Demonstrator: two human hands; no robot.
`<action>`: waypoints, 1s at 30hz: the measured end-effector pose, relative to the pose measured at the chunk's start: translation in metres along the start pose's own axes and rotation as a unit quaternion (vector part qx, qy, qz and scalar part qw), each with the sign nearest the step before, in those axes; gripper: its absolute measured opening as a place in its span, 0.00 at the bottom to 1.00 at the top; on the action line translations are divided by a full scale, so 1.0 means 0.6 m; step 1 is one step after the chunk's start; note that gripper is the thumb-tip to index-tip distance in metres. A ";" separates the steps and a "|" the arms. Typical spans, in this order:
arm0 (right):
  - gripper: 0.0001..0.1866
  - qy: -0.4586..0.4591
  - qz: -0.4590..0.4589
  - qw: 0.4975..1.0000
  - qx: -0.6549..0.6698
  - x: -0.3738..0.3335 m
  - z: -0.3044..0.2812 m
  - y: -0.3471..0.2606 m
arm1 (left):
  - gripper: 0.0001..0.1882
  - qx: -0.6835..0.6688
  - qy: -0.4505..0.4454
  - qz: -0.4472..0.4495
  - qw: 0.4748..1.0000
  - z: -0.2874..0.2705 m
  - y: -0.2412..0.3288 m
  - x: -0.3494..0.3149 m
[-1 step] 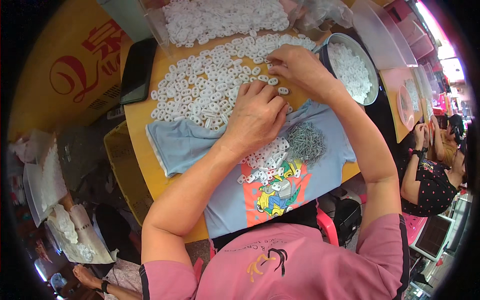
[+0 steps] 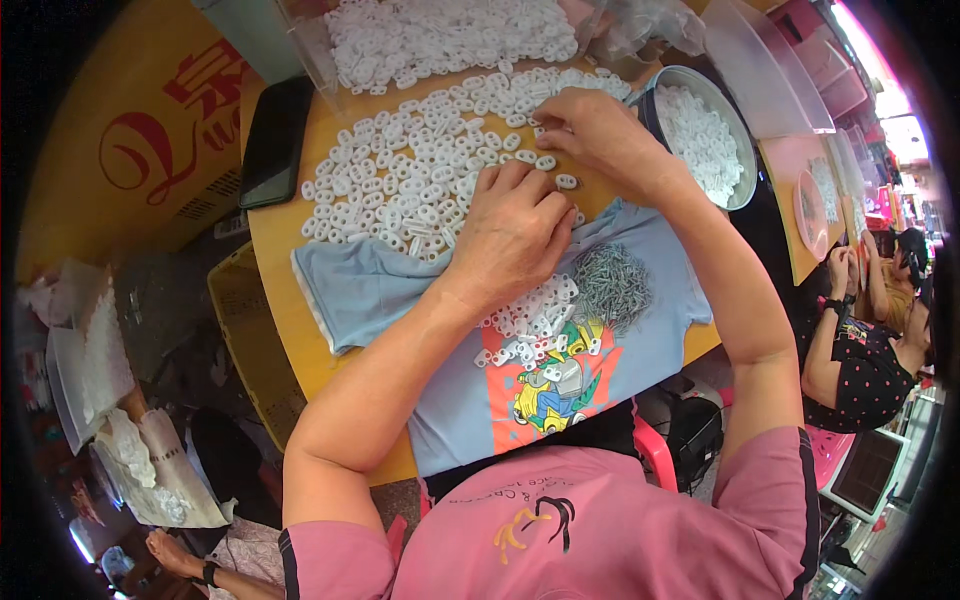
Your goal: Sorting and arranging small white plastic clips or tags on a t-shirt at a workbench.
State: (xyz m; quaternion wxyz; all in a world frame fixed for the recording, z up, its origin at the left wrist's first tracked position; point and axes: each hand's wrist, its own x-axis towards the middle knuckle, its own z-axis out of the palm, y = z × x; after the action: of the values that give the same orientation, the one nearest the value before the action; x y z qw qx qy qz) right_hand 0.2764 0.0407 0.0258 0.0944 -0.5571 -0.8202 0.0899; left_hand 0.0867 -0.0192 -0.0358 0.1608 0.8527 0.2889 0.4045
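Observation:
Small white oval plastic pieces with two holes (image 2: 385, 185) lie spread over the yellow table. My left hand (image 2: 512, 228) rests among them at their near edge, its fingers curled down; whatever its fingertips hold is hidden. Farther right, my right hand (image 2: 598, 132) hovers at the loose pieces, with thumb and index finger apart and white pieces beside the fingertips. Below my left hand, a light blue printed shirt (image 2: 450, 400) covers the table's near side. On it are a small heap of white pieces (image 2: 535, 315) and a pile of grey metal screws (image 2: 612, 288).
A round metal bowl (image 2: 745, 150) of white pieces stands right of my right hand. A dark phone (image 2: 277, 140) lies at the table's left edge. At the back is a bigger heap of white pieces (image 2: 450, 40). Another person (image 2: 865, 370) sits at the far right.

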 end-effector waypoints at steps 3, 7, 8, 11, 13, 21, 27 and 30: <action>0.15 -0.021 0.001 0.999 0.033 0.020 0.010 0.027 | 0.05 -0.002 0.002 0.000 1.000 0.002 0.001 0.002; 0.14 -0.025 -0.008 0.999 0.028 0.025 0.017 0.031 | 0.05 -0.004 0.011 0.002 1.000 0.007 -0.002 -0.001; 0.14 -0.012 -0.011 1.000 0.019 0.023 0.019 0.028 | 0.05 -0.004 0.014 0.001 1.000 0.007 -0.002 -0.002; 0.13 -0.010 0.005 0.998 -0.055 0.025 0.025 0.009 | 0.05 -0.003 0.010 -0.001 1.000 0.006 -0.003 -0.002; 0.12 0.015 0.016 0.997 -0.076 0.019 0.036 0.004 | 0.05 -0.003 0.008 0.000 1.000 0.006 -0.002 -0.001; 0.08 0.123 -0.011 0.983 -0.137 0.010 0.075 0.018 | 0.05 -0.004 0.015 0.009 1.000 0.007 -0.002 0.000; 0.09 0.128 -0.039 0.989 0.062 -0.037 -0.001 0.001 | 0.06 0.000 0.009 -0.001 1.000 0.002 -0.001 -0.001; 0.10 0.039 0.085 0.975 0.201 -0.105 -0.059 -0.050 | 0.06 -0.005 0.014 0.002 1.000 0.004 -0.001 -0.001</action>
State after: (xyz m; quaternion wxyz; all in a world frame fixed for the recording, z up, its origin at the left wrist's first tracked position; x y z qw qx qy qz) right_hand 0.2814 -0.0271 0.0638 0.2282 -0.5974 -0.7309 0.2384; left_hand 0.0880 -0.0194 -0.0377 0.1603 0.8470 0.2871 0.4178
